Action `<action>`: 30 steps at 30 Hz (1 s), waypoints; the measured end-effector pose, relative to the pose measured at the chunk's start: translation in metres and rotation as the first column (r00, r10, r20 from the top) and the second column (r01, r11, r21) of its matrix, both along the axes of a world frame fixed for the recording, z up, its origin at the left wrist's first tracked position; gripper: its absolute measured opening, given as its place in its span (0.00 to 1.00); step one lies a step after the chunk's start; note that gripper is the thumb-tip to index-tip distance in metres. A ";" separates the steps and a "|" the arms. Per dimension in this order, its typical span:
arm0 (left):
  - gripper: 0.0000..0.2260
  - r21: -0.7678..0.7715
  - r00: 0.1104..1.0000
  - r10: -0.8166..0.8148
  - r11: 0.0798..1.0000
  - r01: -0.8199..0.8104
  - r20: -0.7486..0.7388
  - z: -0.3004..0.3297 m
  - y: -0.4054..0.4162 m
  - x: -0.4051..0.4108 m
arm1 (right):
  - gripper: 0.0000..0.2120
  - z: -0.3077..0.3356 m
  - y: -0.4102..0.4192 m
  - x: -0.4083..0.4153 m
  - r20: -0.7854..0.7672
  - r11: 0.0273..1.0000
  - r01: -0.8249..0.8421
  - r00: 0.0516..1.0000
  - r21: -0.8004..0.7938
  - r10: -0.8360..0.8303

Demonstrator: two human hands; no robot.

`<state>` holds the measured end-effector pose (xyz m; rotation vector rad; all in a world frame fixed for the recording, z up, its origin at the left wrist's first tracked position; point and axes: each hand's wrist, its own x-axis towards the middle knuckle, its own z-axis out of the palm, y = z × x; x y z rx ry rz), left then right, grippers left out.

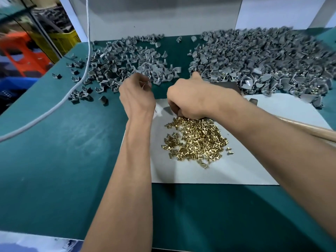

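Right hand [187, 100] curled over brass rivets [196, 140], shafts pointing every way

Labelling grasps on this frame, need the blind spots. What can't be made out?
Head view, right hand: its back hides the fingertips, so whether they grip brass pins is unclear.
Left hand: pinches a small piece, too small to identify.
Right grey pile: far side blurred, cut by the frame edge.
Wooden stick: right forearm covers one end, the frame edge cuts the other.
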<state>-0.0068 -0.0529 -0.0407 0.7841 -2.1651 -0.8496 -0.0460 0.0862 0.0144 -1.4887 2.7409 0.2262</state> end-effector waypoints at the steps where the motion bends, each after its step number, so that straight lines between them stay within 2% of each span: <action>1: 0.13 0.025 1.000 -0.011 1.000 0.012 -0.007 0.000 0.001 0.000 | 0.14 -0.001 0.000 0.004 -0.008 1.000 -0.002 1.000 0.010 0.002; 7: 0.11 0.161 0.996 -0.047 0.985 0.059 -0.074 0.001 0.005 -0.001 | 0.14 -0.003 0.004 0.020 -0.007 0.995 -0.019 1.000 0.093 0.020; 10: 0.10 0.116 0.993 -0.089 0.988 0.097 -0.077 0.002 0.010 0.000 | 0.12 -0.002 0.008 0.024 -0.007 0.997 -0.025 1.000 0.068 0.025; 13: 0.07 0.097 0.991 -0.097 0.990 0.106 -0.095 0.004 0.016 0.000 | 0.11 -0.004 0.019 0.026 0.020 0.993 -0.060 0.998 -0.105 0.063; 16: 0.07 0.143 0.987 -0.110 0.982 0.126 -0.117 0.006 0.022 -0.002 | 0.10 -0.007 0.035 0.029 0.095 0.961 -0.038 0.993 -0.275 0.066; 19: 0.06 0.197 0.971 -0.172 0.959 0.203 -0.164 0.006 0.030 -0.005 | 0.08 -0.009 0.047 0.035 0.121 0.940 -0.026 0.990 -0.341 0.071; 24: 0.07 0.136 0.939 -0.256 0.947 0.292 -0.231 0.005 0.042 -0.008 | 0.05 -0.013 0.061 0.041 0.097 0.910 -0.057 0.990 -0.411 0.105; 27: 0.11 0.249 0.886 -0.311 0.880 0.405 -0.344 0.007 0.047 -0.009 | 0.03 -0.019 0.074 0.037 0.107 0.838 -0.024 0.989 -0.546 0.099; 30: 0.12 0.325 0.798 -0.394 0.761 0.561 -0.455 0.007 0.053 -0.009 | 0.05 -0.023 0.091 0.028 0.098 0.720 0.070 0.995 -0.691 -0.003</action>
